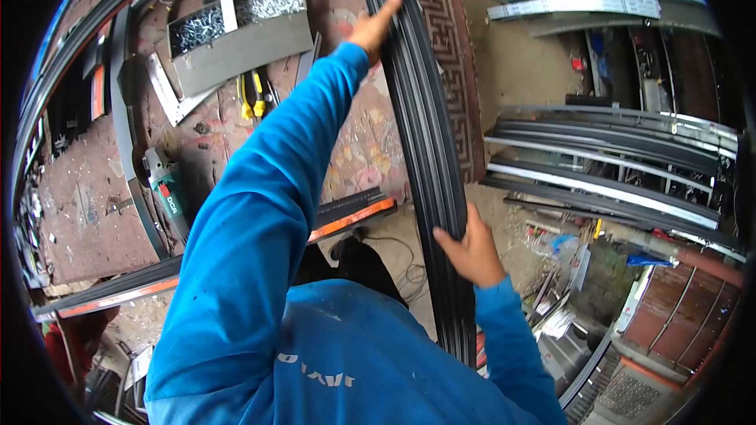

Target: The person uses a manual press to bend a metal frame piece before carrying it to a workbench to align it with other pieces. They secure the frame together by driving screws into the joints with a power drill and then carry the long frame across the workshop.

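Along the right edge of the desk [87,212] we are holding a long dark metal rail [429,149], which is running from the far end of the desk down toward our chest. Our left hand [376,25] is reaching out in a blue sleeve [260,220] and pressing on the rail near its far end, with the fingers [391,6] stretched out against the rail's left side rather than wrapped around it. Our right hand [471,248] is gripping the same rail close to our body, its fingers curling over the rail's right edge and clamping on it.

Near the far edge of the desk a grey tray of screws [236,24] is lying, split into two compartments. Just this side of it, yellow-handled pliers [252,94] are resting on the worn patterned cover, and a metal square [169,94] is lying beside the tray's left corner. A green grinder [167,189] is sitting toward the left part of the desk. A dark bar with an orange strip [350,216] is crossing under our left arm at the near edge. Off to the right, more rails [614,165] are stacked on a rack.
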The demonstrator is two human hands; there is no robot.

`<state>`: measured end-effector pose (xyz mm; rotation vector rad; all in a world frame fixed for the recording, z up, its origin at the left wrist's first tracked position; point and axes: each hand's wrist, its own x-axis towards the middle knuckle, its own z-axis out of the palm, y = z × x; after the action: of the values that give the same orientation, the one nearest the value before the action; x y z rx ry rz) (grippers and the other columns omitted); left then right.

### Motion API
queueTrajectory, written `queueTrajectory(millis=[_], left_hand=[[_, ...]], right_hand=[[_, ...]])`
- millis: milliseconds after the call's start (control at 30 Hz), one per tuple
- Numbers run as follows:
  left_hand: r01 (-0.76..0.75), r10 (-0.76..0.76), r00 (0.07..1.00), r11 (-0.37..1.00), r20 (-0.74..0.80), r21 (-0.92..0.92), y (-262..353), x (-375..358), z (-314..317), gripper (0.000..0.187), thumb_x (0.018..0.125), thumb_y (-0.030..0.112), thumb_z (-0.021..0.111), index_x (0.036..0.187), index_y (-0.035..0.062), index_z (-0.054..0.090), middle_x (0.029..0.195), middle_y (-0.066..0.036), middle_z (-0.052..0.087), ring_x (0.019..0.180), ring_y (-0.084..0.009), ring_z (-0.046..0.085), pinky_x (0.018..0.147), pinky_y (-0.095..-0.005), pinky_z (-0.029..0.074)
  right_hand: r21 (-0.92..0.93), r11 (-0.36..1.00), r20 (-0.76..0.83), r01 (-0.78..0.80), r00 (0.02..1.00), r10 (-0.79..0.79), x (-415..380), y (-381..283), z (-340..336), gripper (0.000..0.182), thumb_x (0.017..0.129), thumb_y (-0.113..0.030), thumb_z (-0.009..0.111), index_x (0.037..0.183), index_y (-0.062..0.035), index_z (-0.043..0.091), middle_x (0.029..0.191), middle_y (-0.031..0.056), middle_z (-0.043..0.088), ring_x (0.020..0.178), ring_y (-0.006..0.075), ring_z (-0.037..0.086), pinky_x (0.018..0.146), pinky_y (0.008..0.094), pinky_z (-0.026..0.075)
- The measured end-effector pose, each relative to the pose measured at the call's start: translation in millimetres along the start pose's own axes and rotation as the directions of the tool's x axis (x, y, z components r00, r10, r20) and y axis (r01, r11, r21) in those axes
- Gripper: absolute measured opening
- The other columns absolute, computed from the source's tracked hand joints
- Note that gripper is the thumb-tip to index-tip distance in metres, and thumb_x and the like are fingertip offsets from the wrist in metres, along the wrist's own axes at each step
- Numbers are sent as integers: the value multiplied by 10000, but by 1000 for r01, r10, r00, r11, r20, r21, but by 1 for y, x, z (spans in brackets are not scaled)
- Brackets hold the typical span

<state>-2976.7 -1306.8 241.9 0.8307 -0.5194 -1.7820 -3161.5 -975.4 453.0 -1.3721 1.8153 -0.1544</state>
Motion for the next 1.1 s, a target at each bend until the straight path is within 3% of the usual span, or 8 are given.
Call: queueTrajectory(millis=[67,100,200,267,433,533,833,1100], left_hand=[[10,-13,999,999,-49,-49,39,-60,22,977,805,714,567,1353,-83,431,1277,-213,578,1136,-336,587,1012,-441,422],[143,-75,928,976,-364,162,23,-45,2,879,825,646,596,1312,-76,480,1224,-226,615,1149,-328,586,992,-408,441],[58,78,988,625,-137,778,16,-129,-15,826,820,603,630,1259,-89,531,1167,-292,619,1122,-376,599,978,-414,454],[-117,-73,981,524,181,844,10,-214,-9,868,791,654,640,1197,-111,579,1098,-338,623,1070,-435,610,980,-432,458],[-235,-388,887,84,249,968,-55,-319,-9,1016,691,556,775,1417,-23,364,1270,-297,512,1189,-456,507,1003,-501,421],[-157,-334,934,-55,129,986,-60,-324,-10,973,695,502,784,1417,7,360,1212,-265,544,1148,-442,529,946,-508,446],[-138,-489,870,-110,67,984,-110,-376,-7,824,703,355,788,1373,60,408,1164,-229,551,1098,-420,542,907,-525,452],[-86,-508,860,-57,46,995,-157,-438,18,876,666,390,811,1390,93,418,1139,-247,531,1109,-433,523,949,-504,443]], right_hand=[[118,949,-107,294,953,-282,43,28,21,588,829,-163,725,1289,52,429,895,188,683,718,224,669,631,335,508],[70,945,-119,320,943,-310,61,31,26,579,827,-161,723,1281,53,435,815,173,667,635,211,636,581,347,488],[-45,952,-139,303,942,-306,115,35,38,563,817,-151,720,1272,45,453,663,133,617,492,192,560,499,371,448],[-47,946,-141,322,935,-325,144,24,43,591,805,-171,731,1277,52,453,678,136,606,523,197,563,526,373,457],[-257,915,-164,310,919,-358,229,0,56,752,795,-339,752,1301,100,410,992,310,638,963,433,634,846,466,505],[-265,902,-126,340,916,-382,203,13,55,731,831,-344,742,1339,65,413,1115,254,650,1017,331,661,890,410,514],[96,995,59,-20,998,14,-13,193,91,509,940,-293,619,1350,-40,454,1254,229,586,1168,393,571,958,405,462],[376,926,222,36,967,-128,-46,281,93,674,987,-518,450,1427,-12,389,1384,159,507,1285,282,471,1054,345,363]])
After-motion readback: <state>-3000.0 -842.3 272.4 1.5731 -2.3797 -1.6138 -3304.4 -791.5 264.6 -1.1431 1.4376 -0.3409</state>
